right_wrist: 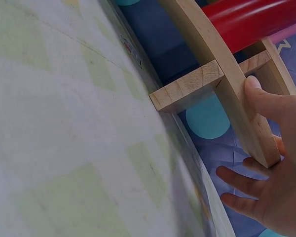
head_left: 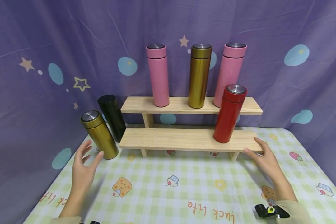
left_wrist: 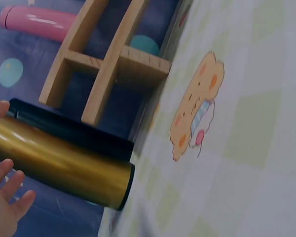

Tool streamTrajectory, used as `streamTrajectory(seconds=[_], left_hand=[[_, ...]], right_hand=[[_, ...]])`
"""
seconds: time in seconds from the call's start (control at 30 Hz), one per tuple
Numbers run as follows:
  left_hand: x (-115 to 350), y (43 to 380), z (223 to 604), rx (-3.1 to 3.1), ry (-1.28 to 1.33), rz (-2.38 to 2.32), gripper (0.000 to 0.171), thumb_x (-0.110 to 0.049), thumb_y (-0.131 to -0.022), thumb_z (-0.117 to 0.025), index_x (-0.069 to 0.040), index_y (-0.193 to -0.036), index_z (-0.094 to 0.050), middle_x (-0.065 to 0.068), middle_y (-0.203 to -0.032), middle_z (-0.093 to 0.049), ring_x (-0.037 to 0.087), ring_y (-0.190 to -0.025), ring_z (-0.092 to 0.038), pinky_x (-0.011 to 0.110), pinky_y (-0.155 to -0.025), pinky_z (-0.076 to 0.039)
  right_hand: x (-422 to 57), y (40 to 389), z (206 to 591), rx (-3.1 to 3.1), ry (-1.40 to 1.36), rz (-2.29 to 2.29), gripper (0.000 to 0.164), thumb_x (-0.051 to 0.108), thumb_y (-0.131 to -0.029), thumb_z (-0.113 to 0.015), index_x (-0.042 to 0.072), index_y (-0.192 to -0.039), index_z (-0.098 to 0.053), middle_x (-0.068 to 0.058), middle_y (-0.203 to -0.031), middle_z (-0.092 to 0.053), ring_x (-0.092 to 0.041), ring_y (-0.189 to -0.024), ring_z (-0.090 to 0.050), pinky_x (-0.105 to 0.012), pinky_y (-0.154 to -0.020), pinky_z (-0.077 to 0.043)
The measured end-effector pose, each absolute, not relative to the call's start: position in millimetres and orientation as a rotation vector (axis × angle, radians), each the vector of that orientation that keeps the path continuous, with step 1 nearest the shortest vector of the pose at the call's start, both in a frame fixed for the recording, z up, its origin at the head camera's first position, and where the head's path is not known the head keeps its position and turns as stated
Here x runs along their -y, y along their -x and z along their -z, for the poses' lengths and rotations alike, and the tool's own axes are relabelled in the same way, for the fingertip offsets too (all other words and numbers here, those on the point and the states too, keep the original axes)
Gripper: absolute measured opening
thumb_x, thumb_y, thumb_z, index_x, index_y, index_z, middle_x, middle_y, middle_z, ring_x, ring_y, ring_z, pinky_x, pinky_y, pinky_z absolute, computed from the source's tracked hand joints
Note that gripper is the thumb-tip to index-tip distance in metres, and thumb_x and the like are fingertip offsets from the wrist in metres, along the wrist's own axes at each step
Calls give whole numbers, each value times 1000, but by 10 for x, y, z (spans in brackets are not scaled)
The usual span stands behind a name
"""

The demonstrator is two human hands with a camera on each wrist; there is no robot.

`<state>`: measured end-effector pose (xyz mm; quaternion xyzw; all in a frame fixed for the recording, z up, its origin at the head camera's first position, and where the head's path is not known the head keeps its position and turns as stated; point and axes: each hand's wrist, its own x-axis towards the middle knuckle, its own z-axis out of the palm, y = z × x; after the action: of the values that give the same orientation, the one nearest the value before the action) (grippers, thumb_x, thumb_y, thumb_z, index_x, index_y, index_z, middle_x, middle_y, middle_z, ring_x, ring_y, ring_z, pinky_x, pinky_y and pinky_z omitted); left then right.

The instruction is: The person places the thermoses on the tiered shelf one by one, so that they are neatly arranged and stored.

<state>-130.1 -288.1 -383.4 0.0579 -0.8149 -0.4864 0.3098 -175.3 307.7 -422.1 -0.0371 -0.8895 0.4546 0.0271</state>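
Observation:
My left hand (head_left: 84, 168) is beside a gold thermos bottle (head_left: 99, 135) on the cloth, thumb and fingers spread apart and nothing held. In the left wrist view, its fingers (left_wrist: 12, 185) overlap the bottle's side. A black thermos bottle (head_left: 112, 116) stands just behind the gold one. At the right end of a two-tier wooden rack (head_left: 168, 138), my right hand (head_left: 266, 158) holds the lower board's corner, thumb on the front edge and forefinger round the end. Its other fingers (right_wrist: 241, 182) hang loose below. A red thermos bottle (head_left: 229, 116) stands upright on that board near this hand.
On the upper board stand a pink bottle (head_left: 158, 77), another gold bottle (head_left: 200, 77) and a second pink bottle (head_left: 231, 68), partly hidden by the red one. A checked tablecloth (head_left: 145, 199) covers the table. Behind hangs a purple curtain (head_left: 81, 37) with stars and blue ovals.

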Motion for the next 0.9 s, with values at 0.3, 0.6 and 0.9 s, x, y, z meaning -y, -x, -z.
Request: streamTrajectory(seconds=[0.3, 0.6, 0.9], left_hand=[[3018, 1442, 3898, 2134, -195, 1346, 67, -13, -91, -72, -15, -150, -40, 5, -147, -46, 15, -130, -44, 20, -100, -35], [3138, 1612, 3950, 2177, -247, 1400, 80, -18, -89, -75, -16, -155, -29, 7, -151, -41, 22, -136, -39, 32, -105, -33], [3177, 1782, 3975, 2162, -236, 1499, 86, -17, -89, -76, -23, -157, -24, 8, -154, -37, 24, -137, -38, 44, -107, -33]], right_hand=[[-3081, 1743, 4222, 2740, 97, -1409, 92, 51, -96, -60, 9, -159, -9, -31, -159, -10, -55, -128, -38, -59, -88, -45], [-3085, 1747, 4223, 2733, 105, -1424, 92, 51, -96, -60, 10, -160, -9, -35, -156, -14, -55, -127, -39, -59, -90, -44], [-3076, 1762, 4214, 2713, 103, -1415, 90, 49, -96, -61, 9, -159, -10, -36, -155, -17, -56, -127, -38, -60, -91, -42]])
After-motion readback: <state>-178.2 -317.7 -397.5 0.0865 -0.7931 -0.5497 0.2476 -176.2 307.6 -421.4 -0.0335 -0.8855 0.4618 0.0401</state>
